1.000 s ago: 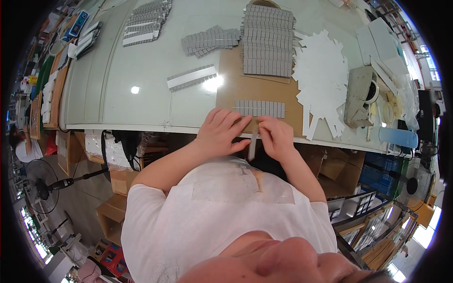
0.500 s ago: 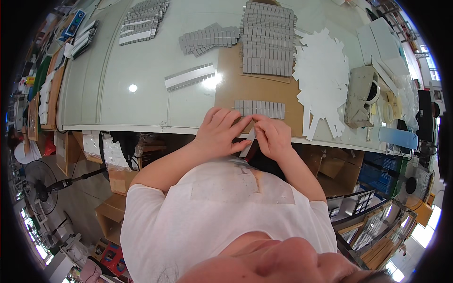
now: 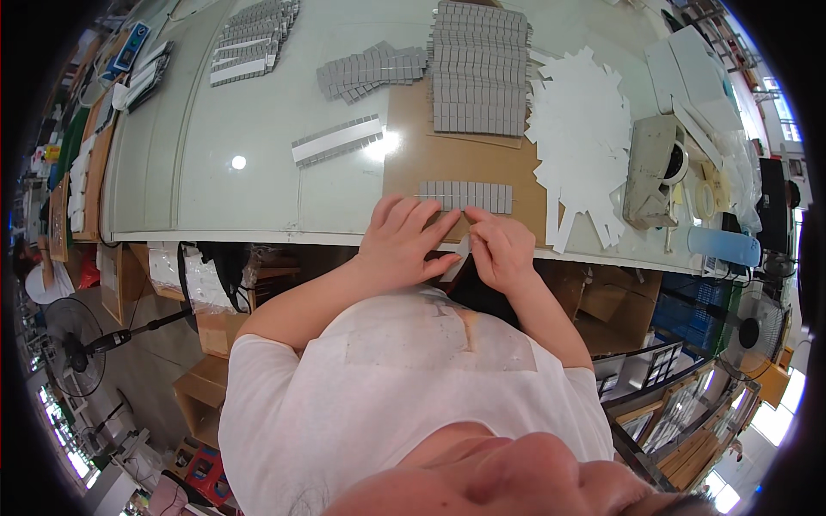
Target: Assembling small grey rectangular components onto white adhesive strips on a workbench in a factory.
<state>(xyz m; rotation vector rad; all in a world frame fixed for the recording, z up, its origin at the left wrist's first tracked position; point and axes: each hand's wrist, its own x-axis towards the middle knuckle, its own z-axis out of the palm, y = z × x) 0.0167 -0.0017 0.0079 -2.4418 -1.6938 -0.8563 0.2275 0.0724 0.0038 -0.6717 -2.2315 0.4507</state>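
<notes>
We judge the grey segmented strip [image 3: 471,193], at the frame's upper centre, light, likely bendable, best steadied along its long edges; our left hand [image 3: 397,241] and right hand [image 3: 506,250] meet its near edge, pinch unclear.

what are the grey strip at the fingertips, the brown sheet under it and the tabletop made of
Grey strip: perhaps card or plastic, matt, divided into even segments. Brown sheet: probably cardboard, mostly dull, plain tan. Tabletop: possibly glass or coated board, glossy, since it mirrors bright lights.
</notes>
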